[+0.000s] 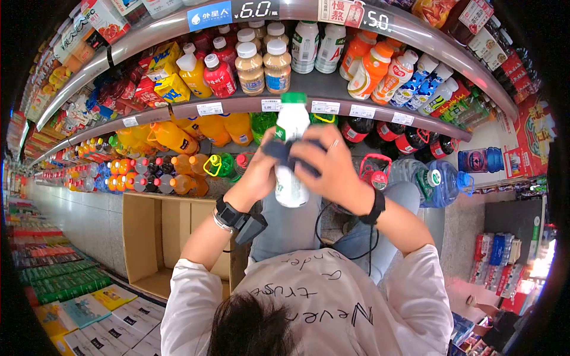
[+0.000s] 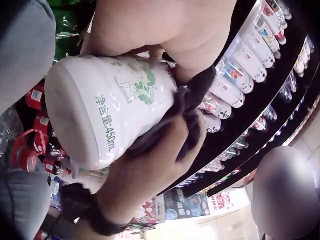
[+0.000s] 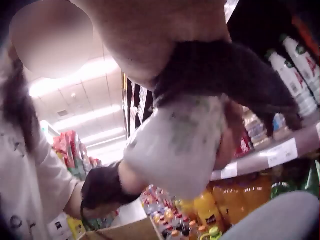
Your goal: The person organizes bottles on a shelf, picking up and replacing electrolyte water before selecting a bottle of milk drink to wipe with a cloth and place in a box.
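A white bottle (image 1: 292,193) with a green cap stands nearly upright in front of the chest, between both hands. The left hand (image 1: 259,173) grips its side. Fingers of the right hand (image 1: 337,172) curl round a dark cloth (image 1: 284,152) that lies against the bottle's middle. In the left wrist view, green print shows on the bottle (image 2: 77,112), below the left hand (image 2: 162,25), with the right hand (image 2: 155,165) and cloth (image 2: 192,95) alongside. The right wrist view has the cloth (image 3: 220,70) over part of the blurred bottle (image 3: 172,145).
Curved shelves (image 1: 332,89) of drinks stand ahead, with large bottles on the lower level. An open cardboard box (image 1: 142,237) is on the floor at the left. Large water bottles (image 1: 442,181) stand at the right, beside the knee. A black cable (image 1: 374,243) hangs near the right arm.
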Motion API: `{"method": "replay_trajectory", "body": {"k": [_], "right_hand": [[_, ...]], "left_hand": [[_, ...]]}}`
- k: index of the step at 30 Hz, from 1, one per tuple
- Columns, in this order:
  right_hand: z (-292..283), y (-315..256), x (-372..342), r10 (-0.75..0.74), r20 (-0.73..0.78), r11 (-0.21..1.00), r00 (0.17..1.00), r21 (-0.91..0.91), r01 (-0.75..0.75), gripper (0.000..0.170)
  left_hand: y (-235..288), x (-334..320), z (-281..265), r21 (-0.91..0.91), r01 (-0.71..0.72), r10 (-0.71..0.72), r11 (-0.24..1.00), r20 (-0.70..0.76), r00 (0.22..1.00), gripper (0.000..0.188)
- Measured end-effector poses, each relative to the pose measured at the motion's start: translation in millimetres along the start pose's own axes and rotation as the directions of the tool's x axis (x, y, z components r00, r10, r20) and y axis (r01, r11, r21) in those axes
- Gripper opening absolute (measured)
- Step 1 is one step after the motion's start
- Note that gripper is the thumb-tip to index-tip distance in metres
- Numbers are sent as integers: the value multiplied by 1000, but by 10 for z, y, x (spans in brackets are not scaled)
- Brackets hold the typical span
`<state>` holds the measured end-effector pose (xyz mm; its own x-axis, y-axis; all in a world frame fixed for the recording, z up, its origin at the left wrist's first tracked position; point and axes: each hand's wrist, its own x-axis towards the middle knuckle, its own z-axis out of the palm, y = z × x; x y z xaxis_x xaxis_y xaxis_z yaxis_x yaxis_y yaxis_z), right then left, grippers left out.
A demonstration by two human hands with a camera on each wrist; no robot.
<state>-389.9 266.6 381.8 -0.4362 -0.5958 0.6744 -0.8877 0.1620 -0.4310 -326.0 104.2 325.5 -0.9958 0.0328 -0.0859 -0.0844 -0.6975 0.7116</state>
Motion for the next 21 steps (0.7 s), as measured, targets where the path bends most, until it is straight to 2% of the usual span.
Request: {"method": "replay_trajectory", "body": {"k": [1, 3, 4, 7, 8, 9, 11, 14, 17, 20, 21], "right_hand": [[25, -62, -134, -27, 68, 999, 997, 40, 24, 35], [63, -163, -381, -44, 182, 996, 982, 83, 29, 37], [105, -208, -420, -51, 170, 995, 984, 91, 35, 40], [34, -73, -313, -60, 131, 996, 990, 78, 50, 43], [39, -32, -232, -40, 64, 996, 997, 86, 35, 42], [20, 7, -117, -22, -3, 998, 1000, 53, 22, 39], [0, 11, 84, -45, -29, 998, 999, 38, 46, 38], [70, 24, 27, 21, -40, 997, 999, 73, -18, 38], [66, -40, -141, 17, 53, 999, 998, 47, -20, 39], [60, -177, -400, -23, 228, 1000, 973, 18, 19, 44], [54, -146, -408, -13, 193, 1000, 981, 23, 9, 44]], "left_hand": [[43, 64, -19, -46, -38, 41, 998, 58, 997, 43], [130, 120, -41, 101, -74, 71, 992, 25, 997, 47], [124, 146, -3, 86, -127, 128, 988, -5, 992, 49], [242, 66, 91, 243, -14, 14, 970, 1, 1000, 49], [245, 72, 39, 155, 58, -67, 986, 53, 996, 59], [201, 80, 13, 149, 49, -65, 988, 103, 993, 56], [206, 24, 92, -60, 106, -103, 993, 51, 993, 56], [116, 25, 75, -68, -11, 10, 998, -25, 1000, 52], [119, 63, 59, 56, -29, 29, 998, -1, 1000, 53], [128, 109, 87, 301, -22, 34, 953, -34, 999, 57], [127, 115, 102, 376, -14, 35, 926, -50, 998, 59]]}}
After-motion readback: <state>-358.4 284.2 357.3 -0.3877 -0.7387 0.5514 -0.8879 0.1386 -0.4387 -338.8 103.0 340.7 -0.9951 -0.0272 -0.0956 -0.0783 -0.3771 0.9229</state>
